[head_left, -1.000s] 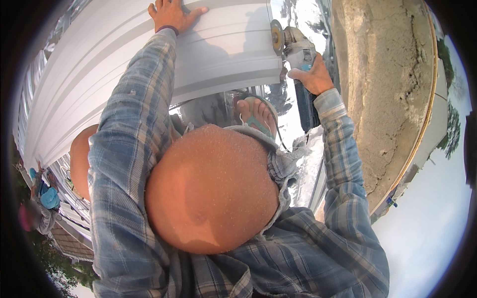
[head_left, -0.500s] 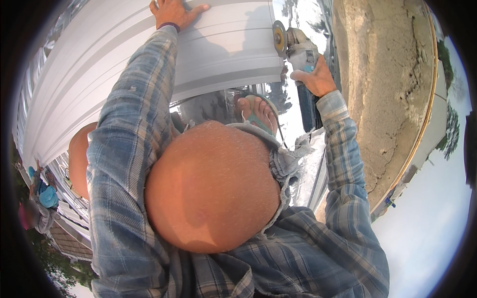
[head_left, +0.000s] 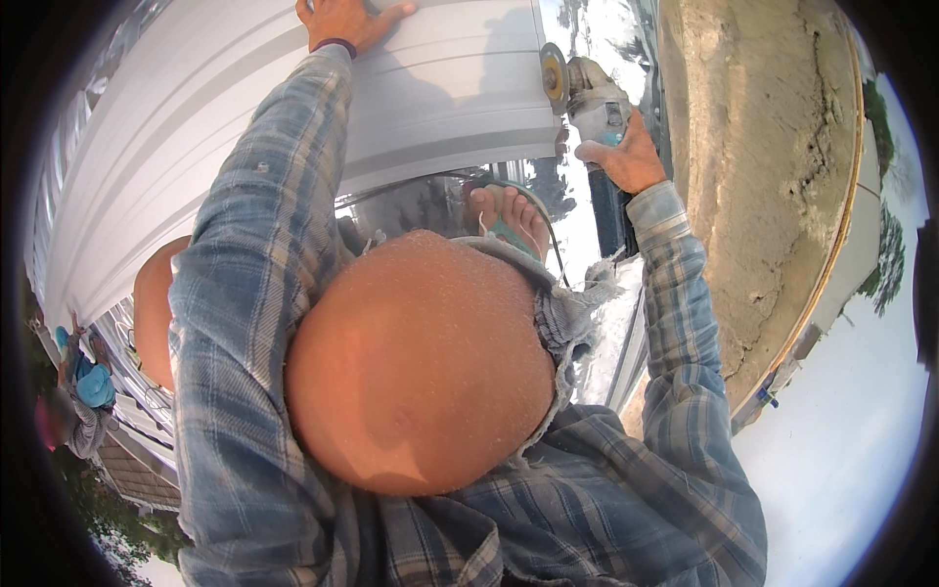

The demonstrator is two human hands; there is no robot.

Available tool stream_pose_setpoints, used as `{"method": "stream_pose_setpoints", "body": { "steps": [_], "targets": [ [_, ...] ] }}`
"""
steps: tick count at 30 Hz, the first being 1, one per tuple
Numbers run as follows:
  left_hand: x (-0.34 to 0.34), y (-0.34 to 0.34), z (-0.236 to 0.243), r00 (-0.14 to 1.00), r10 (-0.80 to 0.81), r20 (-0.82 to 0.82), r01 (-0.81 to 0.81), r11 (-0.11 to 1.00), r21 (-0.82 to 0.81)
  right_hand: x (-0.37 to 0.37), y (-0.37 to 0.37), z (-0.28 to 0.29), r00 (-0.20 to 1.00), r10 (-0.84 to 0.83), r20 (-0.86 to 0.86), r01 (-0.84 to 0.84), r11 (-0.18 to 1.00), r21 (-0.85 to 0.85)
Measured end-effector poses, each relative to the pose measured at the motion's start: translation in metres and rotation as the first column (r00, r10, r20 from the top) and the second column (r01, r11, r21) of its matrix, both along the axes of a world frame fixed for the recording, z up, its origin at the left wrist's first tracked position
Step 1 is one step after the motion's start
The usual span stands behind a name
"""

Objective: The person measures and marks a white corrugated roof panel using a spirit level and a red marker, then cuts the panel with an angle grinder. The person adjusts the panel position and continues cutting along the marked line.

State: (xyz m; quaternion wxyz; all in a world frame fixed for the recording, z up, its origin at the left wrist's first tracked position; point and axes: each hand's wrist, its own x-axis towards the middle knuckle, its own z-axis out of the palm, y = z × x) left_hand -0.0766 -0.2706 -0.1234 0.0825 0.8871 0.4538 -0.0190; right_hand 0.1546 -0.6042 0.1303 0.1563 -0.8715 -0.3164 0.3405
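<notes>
A white ribbed metal sheet (head_left: 440, 108) lies across the upper part of the view. My left hand (head_left: 354, 23) rests on it with the fingers spread, and its fingertips run out of the picture at the top. My right hand (head_left: 628, 157) grips an angle grinder (head_left: 599, 106) by its body, just beyond the sheet's right end. The grinder's round disc (head_left: 554, 78) stands on edge at that end of the sheet; whether it touches the metal I cannot tell. Both my forearms are in plaid sleeves.
Under the grinder is a shiny, reflective metal surface (head_left: 587, 367). My sandalled foot (head_left: 514, 217) is close to the sheet's near edge, beside a dark cord (head_left: 558, 245). A rough, cracked concrete ledge (head_left: 753, 196) runs along the right. Another person (head_left: 90, 386) is at the far left.
The grinder and my right hand have shifted very slightly toward me along the sheet's end. My left hand stays on the sheet, and the whole view has moved a little.
</notes>
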Motion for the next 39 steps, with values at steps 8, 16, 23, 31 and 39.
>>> {"method": "stream_pose_setpoints", "body": {
  "steps": [8,16,23,31,39],
  "targets": [
    [0.003,-0.001,0.002,1.0,-0.003,-0.016,0.002,1.0,-0.014,-0.008,-0.007,0.011,1.0,0.015,0.014,-0.015,1.0,0.022],
    [0.005,0.0,0.005,0.999,-0.015,-0.04,0.014,1.0,-0.021,-0.009,-0.019,0.011,1.0,0.018,0.022,-0.018,1.0,0.02],
    [0.001,-0.002,0.006,0.998,-0.021,-0.063,0.02,0.999,-0.028,-0.018,-0.022,0.016,0.998,0.015,0.066,-0.016,1.0,0.013],
    [0.003,-0.001,0.004,0.991,-0.054,-0.121,0.046,0.997,-0.064,-0.023,-0.03,0.017,0.999,-0.008,0.053,0.007,1.0,0.02],
    [0.002,0.003,-0.009,0.997,-0.001,-0.077,-0.001,1.0,-0.021,-0.029,-0.044,0.018,0.999,-0.044,0.031,0.043,0.998,0.035]
  ]
}}
